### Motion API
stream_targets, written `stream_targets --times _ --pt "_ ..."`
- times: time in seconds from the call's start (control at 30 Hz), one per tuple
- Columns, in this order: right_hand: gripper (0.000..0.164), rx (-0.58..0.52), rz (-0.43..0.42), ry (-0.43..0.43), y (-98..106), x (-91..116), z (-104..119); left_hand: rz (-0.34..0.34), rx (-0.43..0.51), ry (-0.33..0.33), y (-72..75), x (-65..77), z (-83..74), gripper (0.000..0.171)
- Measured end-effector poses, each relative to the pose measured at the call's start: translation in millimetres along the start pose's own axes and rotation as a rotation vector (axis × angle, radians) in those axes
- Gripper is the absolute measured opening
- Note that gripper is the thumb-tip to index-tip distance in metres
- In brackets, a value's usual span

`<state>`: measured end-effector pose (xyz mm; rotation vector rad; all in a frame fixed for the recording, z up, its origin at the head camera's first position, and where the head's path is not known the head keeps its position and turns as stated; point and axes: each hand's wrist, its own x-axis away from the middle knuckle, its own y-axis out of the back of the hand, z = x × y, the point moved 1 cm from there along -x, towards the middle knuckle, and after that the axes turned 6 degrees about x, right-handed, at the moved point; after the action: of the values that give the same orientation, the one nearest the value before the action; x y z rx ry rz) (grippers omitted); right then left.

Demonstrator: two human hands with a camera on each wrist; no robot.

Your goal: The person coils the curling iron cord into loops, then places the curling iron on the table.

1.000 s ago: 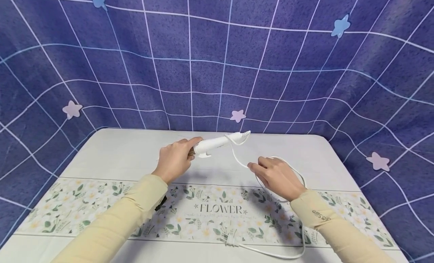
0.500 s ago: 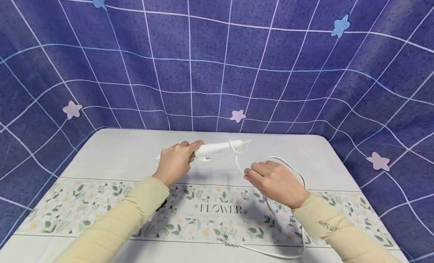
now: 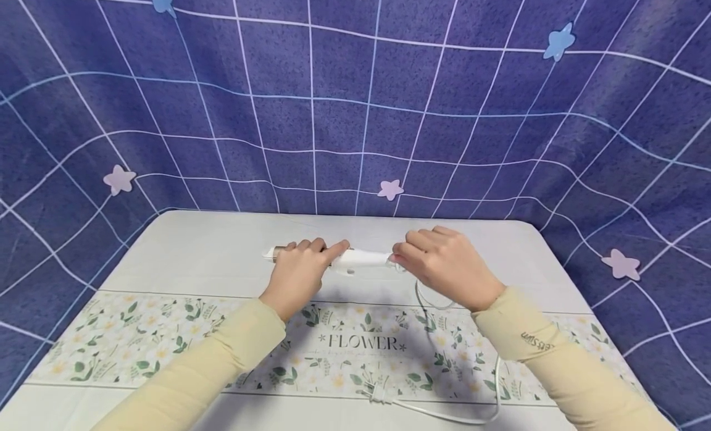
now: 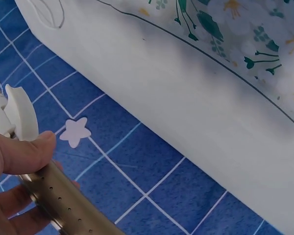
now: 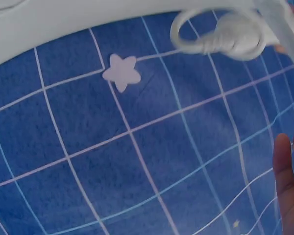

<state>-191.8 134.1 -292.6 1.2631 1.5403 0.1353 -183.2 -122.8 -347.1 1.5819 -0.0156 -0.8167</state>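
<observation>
Across the middle of the head view lies a white curling iron (image 3: 363, 258), held level above the table. My left hand (image 3: 297, 273) grips it round the bronze barrel (image 4: 71, 200), which has a row of small holes. In the left wrist view, the thumb presses beside the white clamp lever (image 4: 23, 115). My right hand (image 3: 444, 264), fingers curled, pinches the white power cord (image 3: 497, 381) right at the handle's tail end. A loop of cord (image 5: 176, 34) circles that end in the right wrist view. The part between the right fingers is hidden.
A white two-pin plug (image 3: 379, 393) lies near the table's front, its cord curving off to the right. The white tablecloth (image 3: 211, 252) carries a flowered band with the word FLOWER. Behind the table hangs a blue curtain (image 3: 344, 128) with a grid and stars.
The curling iron has come down from a tilt to level, slightly nearer. My right hand has moved up and left from beside it to its tail end, with the cord.
</observation>
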Motion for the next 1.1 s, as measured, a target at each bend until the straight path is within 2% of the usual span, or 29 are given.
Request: stream_targets --times 0.3,0.5,0.67,0.77,0.87,0.93,1.03,1.1 --pt "0.038 -0.042 -0.031 -0.076 0 0 -22 -0.069 0.002 -0.076 1.7 4.1 -4.9 0.067" --pt "0.042 -0.07 -0.033 -0.185 -2 9 -36 -0.119 0.042 -0.11 2.0 7.9 -2.4 0.068" --pt "0.039 -0.118 -0.025 -0.254 -6 18 -44 -0.162 0.074 -0.157 3.5 12.1 1.2 0.066" --pt "0.025 -0.158 -0.016 -0.301 -9 22 -47 -0.192 0.094 -0.173 3.8 13.8 1.6 0.062" --pt "0.021 -0.197 -0.022 -0.355 -14 27 -48 -0.215 0.142 -0.171 3.9 14.4 0.6 0.057" --pt "0.024 -0.212 -0.028 -0.381 -18 31 -49 -0.221 0.188 -0.159 3.9 14.7 -0.3 0.055" --pt "0.037 -0.222 -0.031 -0.399 -25 36 -47 -0.211 0.246 -0.125 4.5 14.7 -1.9 0.056" --pt "0.034 -0.219 -0.021 -0.41 -29 40 -44 -0.2 0.277 -0.098 4.3 14.6 -3.1 0.057"
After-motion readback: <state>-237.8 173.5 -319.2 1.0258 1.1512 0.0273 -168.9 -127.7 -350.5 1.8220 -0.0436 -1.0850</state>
